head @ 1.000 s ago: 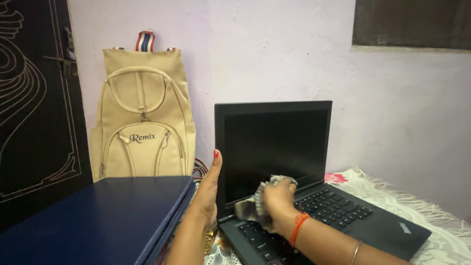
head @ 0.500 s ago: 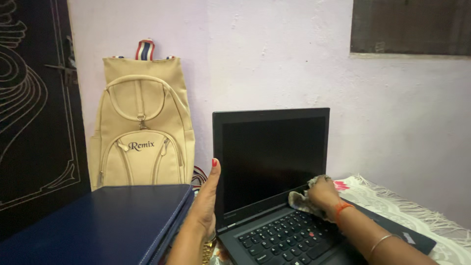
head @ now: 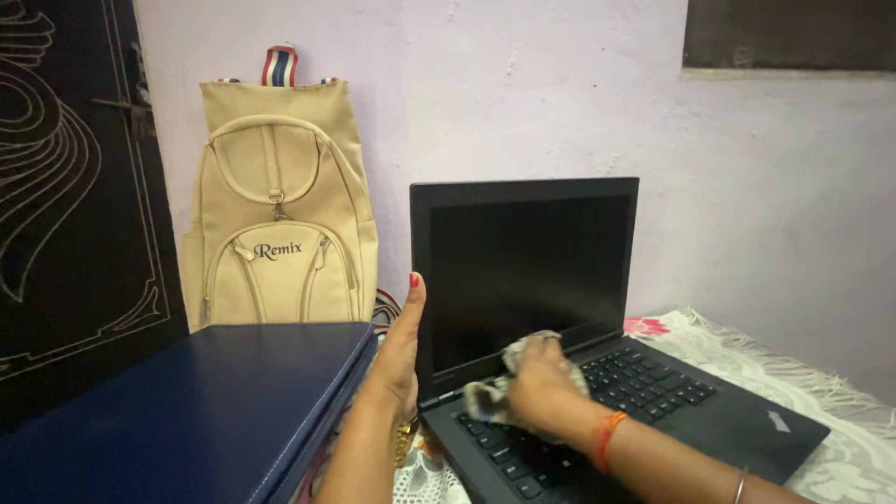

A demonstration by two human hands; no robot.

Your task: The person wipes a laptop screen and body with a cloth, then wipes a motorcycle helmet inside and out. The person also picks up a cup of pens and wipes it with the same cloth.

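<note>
Laptop [head: 597, 373], black and open, sits on a patterned cloth [head: 840, 383] right of a blue case [head: 187, 411]. Right hand [head: 541, 392], fingers clamped on a crumpled rag [head: 490, 397], rests over the keyboard near the screen's lower edge. Left hand [head: 399, 350], fingers together and straight, presses flat against the screen's left edge; a beige backpack [head: 280, 205] stands far left.

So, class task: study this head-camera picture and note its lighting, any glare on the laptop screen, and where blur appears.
Head view: soft, even light on the pale wall; the open black laptop has a dark, matte screen without glare; the right hand and its crumpled grey cloth look slightly motion-blurred; the left hand by the screen edge and the beige fabric backpack are sharper.
</note>
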